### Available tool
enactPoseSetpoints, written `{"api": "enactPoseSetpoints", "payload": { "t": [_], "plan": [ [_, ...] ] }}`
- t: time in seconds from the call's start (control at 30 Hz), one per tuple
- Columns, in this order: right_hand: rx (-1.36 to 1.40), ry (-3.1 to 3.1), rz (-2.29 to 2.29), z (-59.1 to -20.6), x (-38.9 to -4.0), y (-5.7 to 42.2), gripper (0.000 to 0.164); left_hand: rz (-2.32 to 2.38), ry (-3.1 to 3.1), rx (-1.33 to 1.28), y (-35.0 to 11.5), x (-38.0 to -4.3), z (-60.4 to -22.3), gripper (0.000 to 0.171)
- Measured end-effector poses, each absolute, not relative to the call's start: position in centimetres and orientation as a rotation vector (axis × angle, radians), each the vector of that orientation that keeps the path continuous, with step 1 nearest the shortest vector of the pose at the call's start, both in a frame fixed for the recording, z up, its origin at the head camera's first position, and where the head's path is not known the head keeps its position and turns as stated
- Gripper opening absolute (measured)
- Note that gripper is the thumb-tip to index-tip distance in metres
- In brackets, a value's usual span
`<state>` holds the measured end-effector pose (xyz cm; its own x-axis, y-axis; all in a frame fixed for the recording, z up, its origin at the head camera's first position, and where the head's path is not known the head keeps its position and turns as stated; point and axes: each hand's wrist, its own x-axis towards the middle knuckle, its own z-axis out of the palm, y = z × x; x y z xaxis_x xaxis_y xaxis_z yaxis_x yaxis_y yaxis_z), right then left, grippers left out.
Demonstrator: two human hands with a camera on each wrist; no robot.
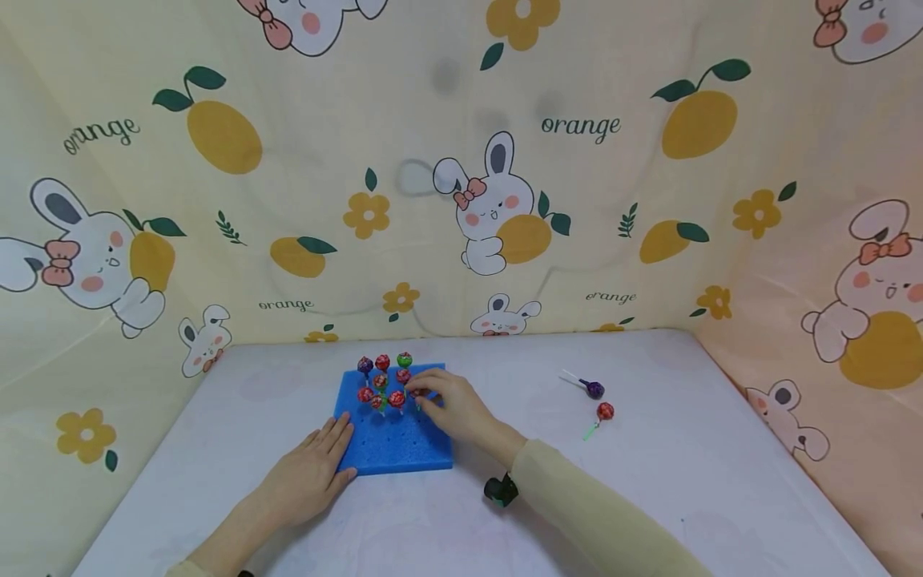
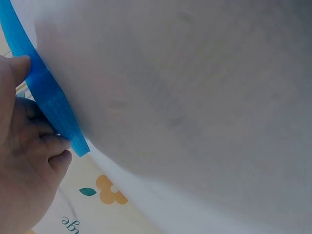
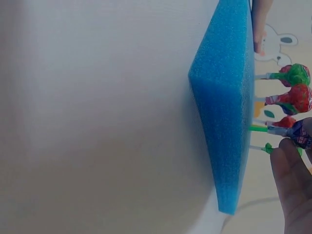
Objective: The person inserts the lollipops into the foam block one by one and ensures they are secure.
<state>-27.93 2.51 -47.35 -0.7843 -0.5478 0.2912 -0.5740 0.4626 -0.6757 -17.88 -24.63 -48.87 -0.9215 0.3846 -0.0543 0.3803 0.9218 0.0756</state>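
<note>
A blue foam board (image 1: 397,453) lies on the table, with several wrapped lollipops standing upright on their sticks in its back half. Among them are a purple one (image 1: 365,365), a red one (image 1: 382,362) and a green one (image 1: 405,360). My left hand (image 1: 306,477) rests its outstretched fingers and thumb against the board's left edge. At the right side of the group, my right hand (image 1: 461,413) pinches a dark purple lollipop (image 3: 298,135) by its wrapped head. That lollipop's green stick meets the foam in the right wrist view; its tip is hidden.
Right of the board, a purple lollipop (image 1: 594,390) with a white stick and a red lollipop (image 1: 605,411) with a green stick lie on the white tabletop (image 1: 649,481). A patterned curtain (image 1: 433,304) closes off the back and sides. Small holes dot the board's front half.
</note>
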Motion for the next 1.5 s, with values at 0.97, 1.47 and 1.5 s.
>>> {"api": "enactPoseSetpoints", "payload": {
  "t": [0.97, 1.47, 1.5],
  "plan": [
    [1.016, -2.653, 1.18, -46.6, -27.4, 3.8, 0.027, 0.137, 2.985, 0.609, -24.1, -17.6, -48.5, 0.07],
    [1.014, -2.515, 1.134, -46.1, -27.6, 8.5, 0.026, 0.113, 2.996, 0.591, -24.3, -17.8, -48.6, 0.071],
    [1.008, -2.51, 1.131, -46.1, -27.6, 8.9, 0.026, 0.108, 2.997, 0.589, -24.3, -17.7, -48.6, 0.071]
  ]
}}
